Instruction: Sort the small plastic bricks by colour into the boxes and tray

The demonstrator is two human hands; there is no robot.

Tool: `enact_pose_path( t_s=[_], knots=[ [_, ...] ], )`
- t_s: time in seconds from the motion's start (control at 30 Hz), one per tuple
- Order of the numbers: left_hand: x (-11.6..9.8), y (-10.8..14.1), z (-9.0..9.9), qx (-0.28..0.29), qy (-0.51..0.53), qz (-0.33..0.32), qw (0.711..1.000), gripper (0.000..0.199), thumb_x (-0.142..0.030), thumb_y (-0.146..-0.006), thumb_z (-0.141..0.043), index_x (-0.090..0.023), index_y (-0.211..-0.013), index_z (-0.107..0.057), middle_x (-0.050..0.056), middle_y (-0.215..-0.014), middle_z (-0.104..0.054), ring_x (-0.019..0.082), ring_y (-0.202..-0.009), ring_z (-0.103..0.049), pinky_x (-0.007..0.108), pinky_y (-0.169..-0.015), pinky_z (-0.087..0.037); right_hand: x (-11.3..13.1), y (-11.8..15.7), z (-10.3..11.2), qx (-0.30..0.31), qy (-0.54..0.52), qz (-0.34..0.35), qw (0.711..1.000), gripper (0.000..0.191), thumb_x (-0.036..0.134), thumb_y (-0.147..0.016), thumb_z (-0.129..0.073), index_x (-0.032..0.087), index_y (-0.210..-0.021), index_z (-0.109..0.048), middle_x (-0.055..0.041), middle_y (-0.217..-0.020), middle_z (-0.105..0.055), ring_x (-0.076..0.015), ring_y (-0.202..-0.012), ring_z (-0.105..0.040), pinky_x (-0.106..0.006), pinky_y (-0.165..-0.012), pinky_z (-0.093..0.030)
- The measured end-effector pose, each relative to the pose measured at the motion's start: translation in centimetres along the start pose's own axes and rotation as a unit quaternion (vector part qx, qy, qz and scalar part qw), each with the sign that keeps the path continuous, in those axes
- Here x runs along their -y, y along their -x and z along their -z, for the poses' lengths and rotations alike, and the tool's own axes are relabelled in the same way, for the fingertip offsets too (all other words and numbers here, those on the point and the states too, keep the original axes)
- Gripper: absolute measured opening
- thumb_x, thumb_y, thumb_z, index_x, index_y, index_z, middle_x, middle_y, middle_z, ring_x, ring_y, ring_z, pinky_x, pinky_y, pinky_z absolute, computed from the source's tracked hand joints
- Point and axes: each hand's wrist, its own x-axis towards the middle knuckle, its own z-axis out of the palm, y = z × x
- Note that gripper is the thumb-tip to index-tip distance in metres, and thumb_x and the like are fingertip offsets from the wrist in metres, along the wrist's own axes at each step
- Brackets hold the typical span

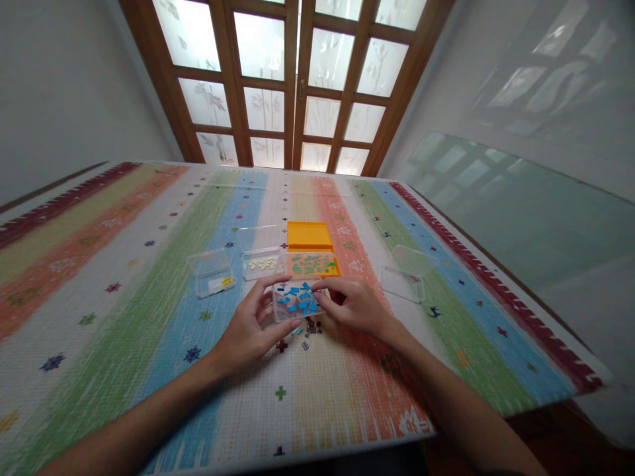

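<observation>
A clear plastic box (278,311) with several small blue pieces (303,299) in it is tilted above the striped cloth. My left hand (255,324) grips its left side, thumb along the near edge and fingers behind. At the box's right side is my right hand (347,301), its thumb and forefinger closed together over the blue pieces; whatever they pinch is too small to make out. Just below the box, dark small pieces (312,327) and a few blue ones lie on the cloth, partly hidden by the box and my left thumb.
Behind the box stand an open orange case (307,235) with green pieces (330,267) and a clear box of pale yellow pieces (262,264). A clear box (214,285) with yellow pieces sits left; another open clear box (404,284) is at right.
</observation>
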Motion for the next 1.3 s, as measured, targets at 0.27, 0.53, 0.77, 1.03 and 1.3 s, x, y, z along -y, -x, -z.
enact_pose_path(
  t_s=[0.27,0.53,0.77,1.03,1.3],
  knots=[
    [0.0,-0.1,0.1,-0.004,0.005,0.007,1.0,0.058,-0.026,-0.081,-0.083,-0.026,-0.131,-0.054,0.01,-0.132,-0.071,0.029,-0.118,-0.073,0.047,-0.104,-0.061,0.5,0.1,0.5,-0.028,-0.047,0.003,0.999,0.029,0.026,-0.097,-0.055,0.019,-0.112,-0.079,0.001,-0.066,-0.069,-0.0086,-0.05,-0.048,-0.021,-0.052,-0.038],
    [0.1,-0.9,1.0,-0.075,-0.028,0.024,0.997,0.061,-0.031,-0.08,-0.084,-0.023,-0.132,-0.052,0.009,-0.125,-0.071,0.027,-0.11,-0.076,0.049,-0.102,-0.061,2.1,1.1,-0.9,0.01,-0.055,0.105,0.993,0.019,0.025,-0.094,-0.055,0.018,-0.089,-0.073,0.0035,-0.055,-0.058,-0.0094,-0.048,-0.047,-0.023,-0.053,-0.037],
    [-0.3,-1.5,1.9,-0.107,-0.042,0.022,0.993,0.062,-0.032,-0.077,-0.084,-0.022,-0.129,-0.052,0.009,-0.117,-0.072,0.028,-0.107,-0.076,0.05,-0.101,-0.062,2.2,1.2,-1.7,0.207,0.033,0.105,0.972,0.017,0.025,-0.089,-0.053,0.019,-0.081,-0.067,-0.0012,-0.068,-0.066,-0.0116,-0.056,-0.049,-0.028,-0.055,-0.029],
    [-0.8,-1.5,1.7,-0.111,-0.041,0.03,0.992,0.063,-0.033,-0.074,-0.085,-0.021,-0.128,-0.053,0.009,-0.118,-0.072,0.028,-0.106,-0.076,0.05,-0.099,-0.062,2.0,1.4,-2.4,0.241,0.062,0.087,0.965,0.017,0.022,-0.089,-0.052,0.018,-0.083,-0.067,-0.003,-0.072,-0.07,-0.012,-0.056,-0.047,-0.031,-0.056,-0.025],
    [-0.7,-1.5,1.8,-0.107,-0.029,0.035,0.993,0.065,-0.033,-0.075,-0.085,-0.021,-0.13,-0.052,0.01,-0.117,-0.072,0.027,-0.105,-0.076,0.05,-0.1,-0.062,2.6,1.2,-2.4,0.243,0.06,0.051,0.967,0.018,0.023,-0.09,-0.054,0.018,-0.087,-0.071,-0.0039,-0.074,-0.073,-0.0123,-0.058,-0.052,-0.029,-0.057,-0.029]
  ],
)
